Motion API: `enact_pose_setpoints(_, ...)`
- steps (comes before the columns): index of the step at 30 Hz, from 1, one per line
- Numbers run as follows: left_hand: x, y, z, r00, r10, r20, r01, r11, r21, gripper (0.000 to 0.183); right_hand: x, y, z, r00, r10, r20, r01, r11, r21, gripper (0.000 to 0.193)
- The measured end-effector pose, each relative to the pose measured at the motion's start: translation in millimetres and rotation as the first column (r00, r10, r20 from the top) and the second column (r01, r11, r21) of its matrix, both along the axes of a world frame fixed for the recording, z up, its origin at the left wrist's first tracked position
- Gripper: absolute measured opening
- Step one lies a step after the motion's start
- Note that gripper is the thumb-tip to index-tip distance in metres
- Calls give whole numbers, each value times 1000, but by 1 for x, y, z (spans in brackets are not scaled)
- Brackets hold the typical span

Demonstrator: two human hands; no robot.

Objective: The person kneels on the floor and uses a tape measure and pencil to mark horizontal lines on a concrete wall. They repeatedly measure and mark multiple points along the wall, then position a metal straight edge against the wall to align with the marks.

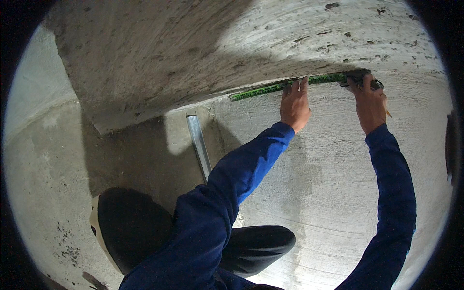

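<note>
A tape measure with a bright green blade [261, 91] is drawn out along the line where the rough wall meets the concrete surface above it in the picture. My left hand [295, 107] reaches up to the middle of the blade, its fingertips closed over it and holding it to the wall. At the blade's right end my right hand [371, 105] grips the dark tape case [378, 84], much of which the fingers cover. Beside that palm sticks out a thin orange pointed end [388, 113], seemingly a pencil; the rest of it is hidden.
A grey metal channel [199, 145] stands against the wall left of my left forearm. My bent legs in dark trousers [133, 227] fill the lower left and middle. A concrete edge [72, 92] runs down at the upper left. Something dark [450, 145] shows at the right rim.
</note>
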State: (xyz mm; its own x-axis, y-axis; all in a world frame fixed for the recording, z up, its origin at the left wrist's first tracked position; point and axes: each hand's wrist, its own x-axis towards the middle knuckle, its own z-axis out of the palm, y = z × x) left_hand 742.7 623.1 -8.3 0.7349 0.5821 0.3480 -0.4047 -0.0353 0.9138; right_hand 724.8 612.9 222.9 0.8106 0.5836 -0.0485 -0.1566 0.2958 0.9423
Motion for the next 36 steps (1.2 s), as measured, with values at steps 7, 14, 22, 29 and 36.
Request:
enact_pose_setpoints(7,-2,5,9,998,-60,-37,62,996,66,84,2,-1,0,1000,-7,-12,8,999,51,61)
enact_pose_setpoints(14,-2,3,20,984,-148,-99,159,981,113,88,2,1,8,995,0,-97,15,988,151,61)
enact_pose_setpoints(22,-6,4,32,976,-134,-174,160,977,142,91,-17,2,8,963,108,-246,4,909,416,70)
enact_pose_setpoints(29,-3,0,31,977,-127,-172,157,972,175,91,-28,-16,-13,876,351,-330,-56,755,654,87)
enact_pose_setpoints(36,-3,-1,32,979,-109,-173,143,971,193,92,-40,-12,-52,884,330,-332,72,605,793,87)
